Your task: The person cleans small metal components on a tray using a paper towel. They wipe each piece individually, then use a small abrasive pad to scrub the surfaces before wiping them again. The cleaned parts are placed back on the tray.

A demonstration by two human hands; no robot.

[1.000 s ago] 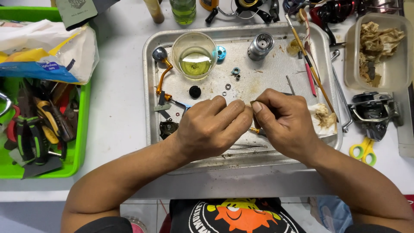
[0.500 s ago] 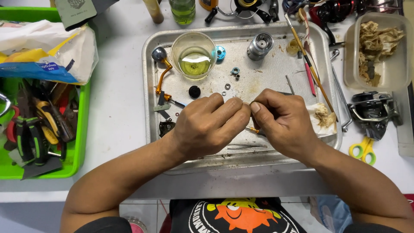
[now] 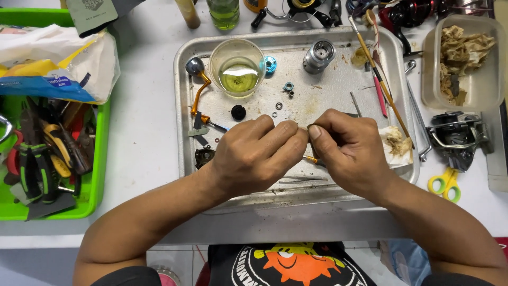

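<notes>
Over the metal tray (image 3: 185, 132), near the worktop's front edge, both hands, left (image 3: 256, 156) and right (image 3: 349, 153), pinch closed on a tiny orange-tipped part (image 3: 310, 159). It looks light, stiff and easily dropped; best gripped by its ends.

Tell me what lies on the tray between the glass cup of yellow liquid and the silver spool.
In the head view, a small blue ring lies on the tray between the glass cup and the silver spool.

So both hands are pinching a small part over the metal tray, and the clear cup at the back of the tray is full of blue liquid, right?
Not quite. The head view shows the liquid in the clear cup is yellowish-green, not blue. The rest holds: the left hand and right hand meet fingertip to fingertip over the metal tray, pinching something small.
</notes>
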